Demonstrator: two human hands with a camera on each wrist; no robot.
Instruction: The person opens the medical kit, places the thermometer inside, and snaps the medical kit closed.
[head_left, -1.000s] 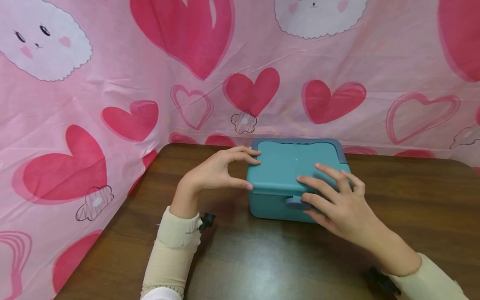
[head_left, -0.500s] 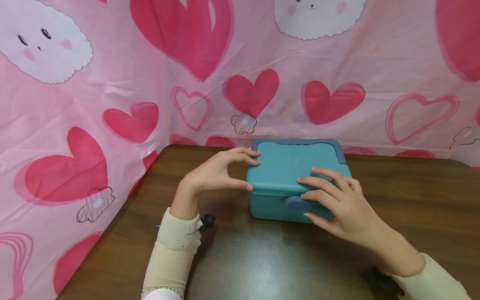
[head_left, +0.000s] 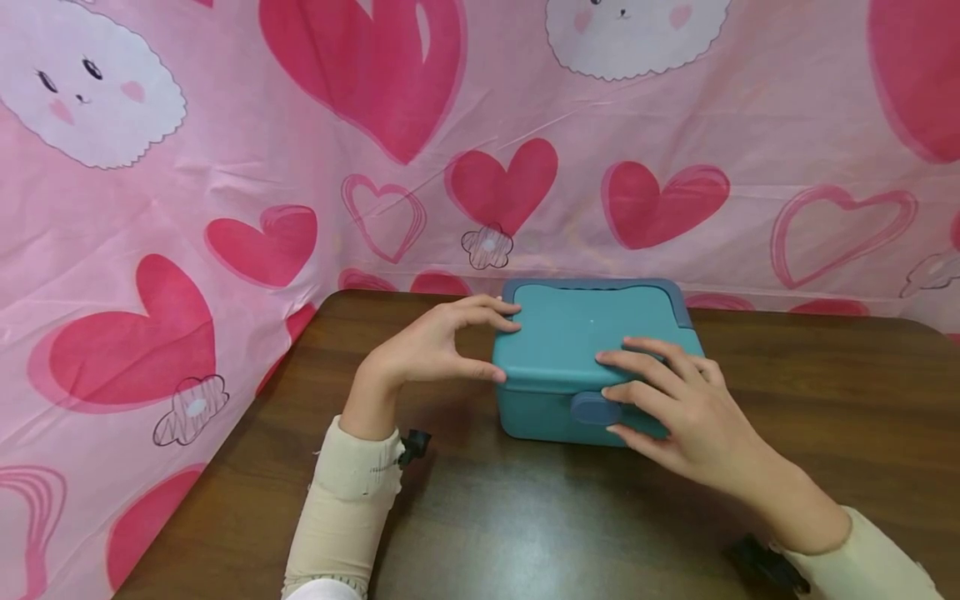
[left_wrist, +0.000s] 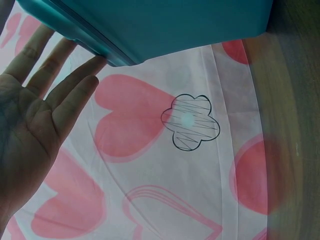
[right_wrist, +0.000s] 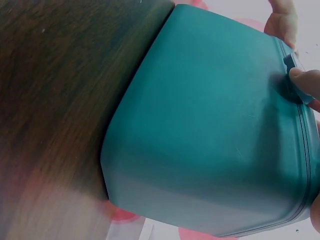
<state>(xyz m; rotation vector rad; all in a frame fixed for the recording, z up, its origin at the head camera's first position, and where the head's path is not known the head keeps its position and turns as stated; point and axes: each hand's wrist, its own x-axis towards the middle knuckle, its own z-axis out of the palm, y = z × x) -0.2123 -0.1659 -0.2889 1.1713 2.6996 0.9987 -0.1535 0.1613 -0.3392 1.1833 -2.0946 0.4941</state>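
A teal lunch box stands on the table, its lid down. A blue-grey handle lies around the lid's far edge. On the front sits an oval blue-grey latch, also visible in the right wrist view. My left hand spans the box's left side, fingertips on the lid edge and thumb at the near left corner; its spread fingers show in the left wrist view. My right hand rests other fingertips on the lid while thumb and index finger pinch the latch's right end. A fingertip overlaps the latch.
The brown wooden table extends in front of the box and to both sides. A pink cloth with hearts hangs close behind the box and along the left. Black wrist mounts stick out from both sleeves.
The latch has tilted, so more of its oval face shows. My right hand's fingers have shifted slightly nearer on the lid. The box and left hand hold their places.
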